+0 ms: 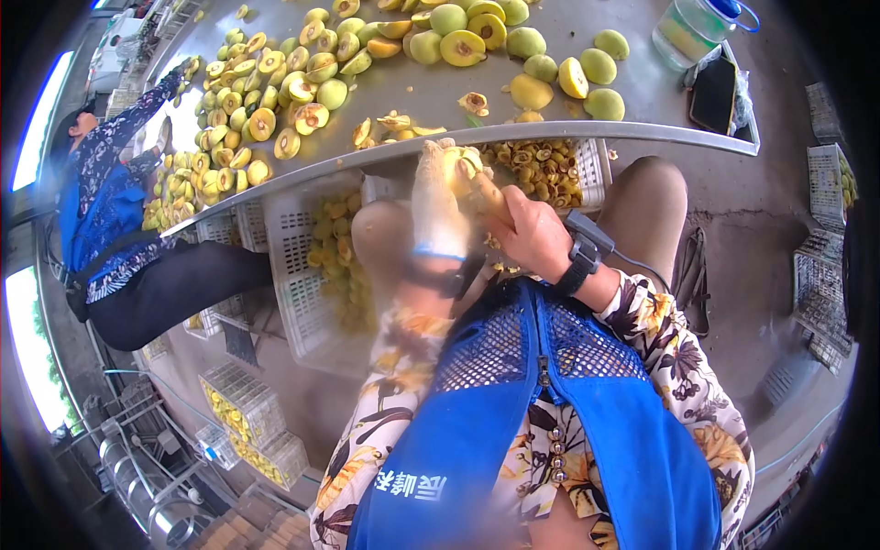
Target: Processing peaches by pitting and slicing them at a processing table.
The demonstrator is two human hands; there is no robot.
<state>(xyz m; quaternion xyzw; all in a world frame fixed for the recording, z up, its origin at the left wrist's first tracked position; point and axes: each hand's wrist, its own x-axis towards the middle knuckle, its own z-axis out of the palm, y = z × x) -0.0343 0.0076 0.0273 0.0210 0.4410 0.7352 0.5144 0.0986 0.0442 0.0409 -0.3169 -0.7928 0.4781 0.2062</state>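
Observation:
My left hand (440,196), in a whitish knit glove, holds a piece of yellow-green fruit (465,165) just over the near edge of a metal table (412,89). My right hand (533,230), bare with a black strap at the wrist, grips the wooden handle of a tool (491,199). The tool's tip meets the fruit and cannot be made out. Under the hands, a white plastic crate (592,172) holds brown pits and scraps. Halved fruit (262,124) lies heaped on the table, with whole green fruit (526,42) among it.
A transparent jug (687,31) and a dark phone (713,95) lie at the table's right end. Beside my left knee stands a white crate (295,275) of fruit. A co-worker (117,206) reaches over the table at the left. Stacked crates (825,275) stand far right.

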